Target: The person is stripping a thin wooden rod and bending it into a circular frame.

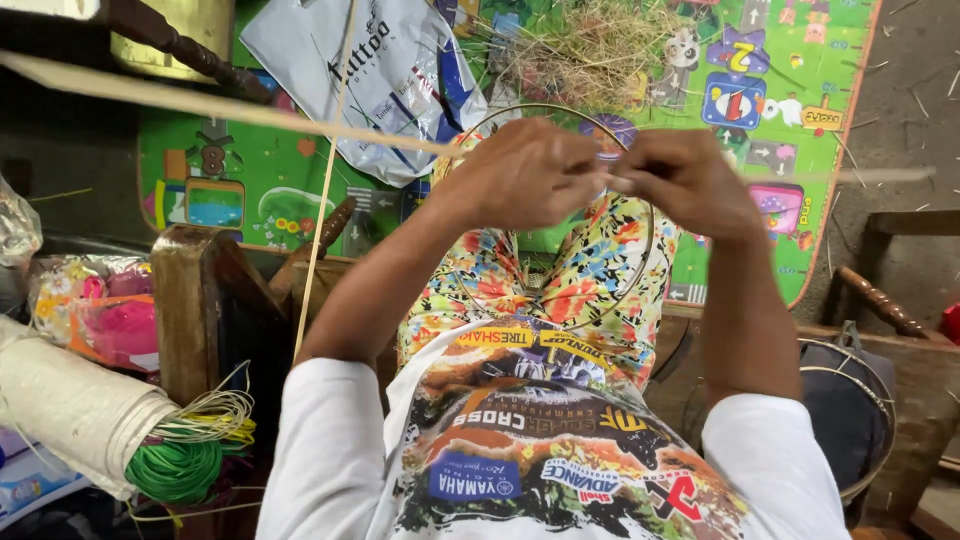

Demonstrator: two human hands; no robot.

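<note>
The fingers of the left hand (pixel 525 172) are curled in and pressed together at the top rim of a thin wire hoop (pixel 645 262); the fingers of the right hand (pixel 690 180) are likewise bunched and pinched at the same spot, so that the two hands meet almost knuckle to knuckle; what exactly is caught between the fingertips cannot be told, since the backs of the hands hide it. The hoop is held upright in front of the chest, its upper arc passing behind the hands and its right side curving down over the lap; a long pale cane strip (pixel 250 108) is drawn across the scene from far left to the hands, and it is continued, blurred, to the right; a second, thinner strip (pixel 322 200) is seen slanting down on the left.

Beneath the hoop, bright flower-patterned trousers (pixel 590 280) are seen; nearer, a white printed shirt (pixel 540 450) is worn. On the far floor a green play mat (pixel 260 190) is spread, with a white plastic bag (pixel 390 80) and a heap of dry straw (pixel 590 45) lying on it. At the near left, coils of green and yellowish cord (pixel 185 455) are lodged beside a pale roll (pixel 70 405); at the near right, a dark bag (pixel 850 400) is set against a wooden frame (pixel 900 340).
</note>
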